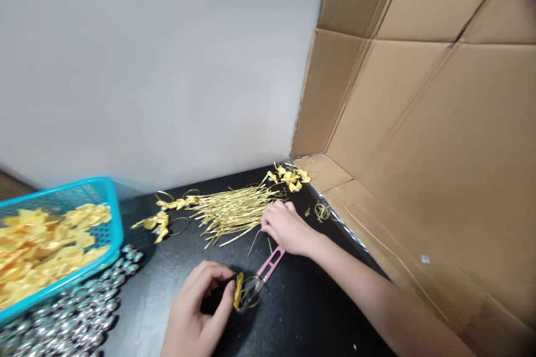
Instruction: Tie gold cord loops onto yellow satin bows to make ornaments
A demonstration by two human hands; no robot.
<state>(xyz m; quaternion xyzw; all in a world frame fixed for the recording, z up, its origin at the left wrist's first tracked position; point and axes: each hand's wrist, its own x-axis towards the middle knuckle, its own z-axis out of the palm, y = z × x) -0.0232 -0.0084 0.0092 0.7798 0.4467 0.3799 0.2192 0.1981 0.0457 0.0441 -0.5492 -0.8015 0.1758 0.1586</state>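
My left hand (205,304) pinches the edge of a yellow ribbon bow (238,291) between thumb and index finger, low over the black table. A thin gold loop lies around the blades of pink-handled thread snips (271,265), right of the bow. Closed and knuckles up, my right hand (288,227) is at the near right end of a spread of gold cords (237,209). Thin strands come out below its fingers, which seem closed on a gold cord; their tips are partly hidden. The snips' handle end is just under this hand, apart from its grip.
At left, a turquoise basket (115,217) holds yellow ribbon pieces, with silver bells (90,304) heaped before it. Finished-looking bows (291,175) lie at the back, others (159,223) left of the cords. A coiled cord (322,211) sits near the cardboard wall (431,139).
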